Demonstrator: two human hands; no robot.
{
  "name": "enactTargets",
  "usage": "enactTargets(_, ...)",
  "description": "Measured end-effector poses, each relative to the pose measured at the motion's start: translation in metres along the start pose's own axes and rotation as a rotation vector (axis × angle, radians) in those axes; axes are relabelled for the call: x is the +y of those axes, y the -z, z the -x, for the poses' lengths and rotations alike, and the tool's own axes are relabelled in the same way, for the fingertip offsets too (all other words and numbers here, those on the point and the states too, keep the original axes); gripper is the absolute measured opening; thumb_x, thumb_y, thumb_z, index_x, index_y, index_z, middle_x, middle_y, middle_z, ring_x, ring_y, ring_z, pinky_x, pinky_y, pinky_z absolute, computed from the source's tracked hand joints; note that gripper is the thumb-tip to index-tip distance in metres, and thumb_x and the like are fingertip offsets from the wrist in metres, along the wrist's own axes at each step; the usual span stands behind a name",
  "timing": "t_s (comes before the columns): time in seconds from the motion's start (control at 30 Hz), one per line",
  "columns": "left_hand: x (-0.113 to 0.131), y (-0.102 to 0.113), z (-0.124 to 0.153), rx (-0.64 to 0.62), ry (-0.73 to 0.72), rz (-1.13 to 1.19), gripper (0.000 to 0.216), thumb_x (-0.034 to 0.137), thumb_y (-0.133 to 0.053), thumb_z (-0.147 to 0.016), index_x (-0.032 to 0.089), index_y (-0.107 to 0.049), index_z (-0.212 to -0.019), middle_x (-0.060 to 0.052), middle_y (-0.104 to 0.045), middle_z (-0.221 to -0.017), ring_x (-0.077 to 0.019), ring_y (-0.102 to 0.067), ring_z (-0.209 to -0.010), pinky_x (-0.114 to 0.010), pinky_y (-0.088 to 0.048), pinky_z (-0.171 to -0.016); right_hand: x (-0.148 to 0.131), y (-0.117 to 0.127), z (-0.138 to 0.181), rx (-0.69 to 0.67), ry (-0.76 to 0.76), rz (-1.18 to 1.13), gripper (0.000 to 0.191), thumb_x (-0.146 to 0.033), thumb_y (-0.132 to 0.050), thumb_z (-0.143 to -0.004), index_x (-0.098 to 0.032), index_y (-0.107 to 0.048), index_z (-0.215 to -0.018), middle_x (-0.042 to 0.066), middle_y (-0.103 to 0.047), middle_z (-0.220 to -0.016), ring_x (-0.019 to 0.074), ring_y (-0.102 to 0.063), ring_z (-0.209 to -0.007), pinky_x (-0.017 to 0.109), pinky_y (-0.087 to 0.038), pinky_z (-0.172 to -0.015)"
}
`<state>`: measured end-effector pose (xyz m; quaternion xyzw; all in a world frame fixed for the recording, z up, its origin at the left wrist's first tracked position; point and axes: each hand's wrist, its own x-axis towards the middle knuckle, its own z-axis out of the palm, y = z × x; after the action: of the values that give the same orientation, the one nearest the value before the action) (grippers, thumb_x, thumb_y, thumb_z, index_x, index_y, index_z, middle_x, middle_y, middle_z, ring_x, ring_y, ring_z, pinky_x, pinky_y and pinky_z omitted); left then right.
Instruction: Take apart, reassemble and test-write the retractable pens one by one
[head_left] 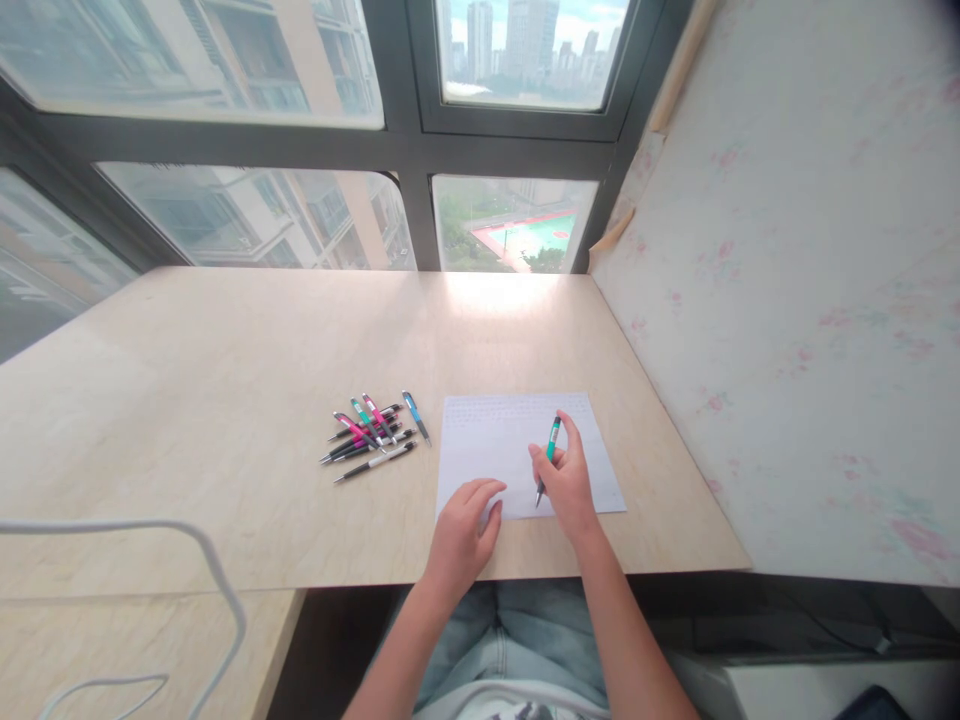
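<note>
A white sheet of paper (pixel 495 440) lies on the pale wooden desk (pixel 225 400), with faint writing along its top. My right hand (pixel 568 485) grips a teal pen (pixel 550 455) in a writing hold, its tip on the lower part of the sheet. My left hand (pixel 461 535) rests flat on the sheet's lower left corner, fingers loosely spread, holding nothing. A pile of several pens (pixel 373 430), pink, teal, blue, black and white, lies to the left of the paper.
A large window (pixel 390 150) runs behind the desk. A patterned wall (pixel 787 300) stands close on the right. A white wire frame (pixel 150 530) sits at the near left, over a lower surface.
</note>
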<state>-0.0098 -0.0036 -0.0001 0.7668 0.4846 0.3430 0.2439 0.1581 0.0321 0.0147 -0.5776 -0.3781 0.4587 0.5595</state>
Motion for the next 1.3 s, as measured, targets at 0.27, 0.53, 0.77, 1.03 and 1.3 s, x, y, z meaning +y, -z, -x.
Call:
enactTargets(0.27,-0.002,0.002,-0.002,-0.105,-0.107,-0.156,0.024,0.018,-0.053,-0.089,0.023,-0.061,-0.111,-0.008,-0.066,-0.117,-0.0251,-0.057,-0.11,-0.044,-0.045,-0.092,0.001,-0.002,0.0,-0.006,0.012,0.01,0.083,-0.041,-0.066,-0.077,-0.019,-0.027,-0.146,-0.009,-0.053,-0.051,0.0112,-0.049,-0.045,0.019,-0.04,-0.044)
enactTargets(0.53,-0.005,0.001,0.002,-0.128,-0.133,-0.265,0.016,0.022,-0.064,-0.083,0.024,-0.066,-0.098,-0.006,-0.067,-0.118,-0.0253,-0.057,-0.109,-0.042,-0.044,-0.087,0.005,-0.002,0.001,0.0,-0.01,0.033,0.081,-0.042,-0.066,-0.077,-0.02,-0.029,-0.145,-0.009,-0.052,-0.051,0.0109,-0.048,-0.043,0.018,-0.036,-0.041)
enactTargets(0.77,-0.003,-0.003,0.005,-0.136,-0.116,-0.297,0.009,0.021,-0.064,-0.084,0.024,-0.065,-0.093,-0.004,-0.069,-0.117,-0.0254,-0.058,-0.109,-0.042,-0.043,-0.085,0.004,-0.001,0.002,-0.004,-0.021,0.035,0.081,-0.042,-0.065,-0.077,-0.019,-0.029,-0.145,-0.009,-0.052,-0.051,0.0109,-0.048,-0.043,0.018,-0.036,-0.04)
enactTargets(1.03,-0.001,-0.002,0.007,-0.135,-0.1,-0.281,0.01,0.021,-0.061,-0.086,0.023,-0.064,-0.095,-0.004,-0.068,-0.119,-0.0257,-0.056,-0.111,-0.043,-0.041,-0.087,0.008,0.0,0.001,-0.014,0.0,0.044,0.079,-0.041,-0.066,-0.078,-0.021,-0.029,-0.145,-0.009,-0.052,-0.052,0.0111,-0.048,-0.044,0.018,-0.037,-0.041)
enactTargets(1.3,0.0,0.0,0.006,-0.12,-0.103,-0.269,0.014,0.02,-0.058,-0.087,0.023,-0.064,-0.099,-0.005,-0.069,-0.116,-0.0255,-0.057,-0.109,-0.043,-0.043,-0.089,0.012,0.001,0.001,-0.008,-0.001,0.053,0.08,-0.042,-0.066,-0.077,-0.021,-0.03,-0.145,-0.009,-0.052,-0.052,0.0118,-0.051,-0.045,0.018,-0.038,-0.041)
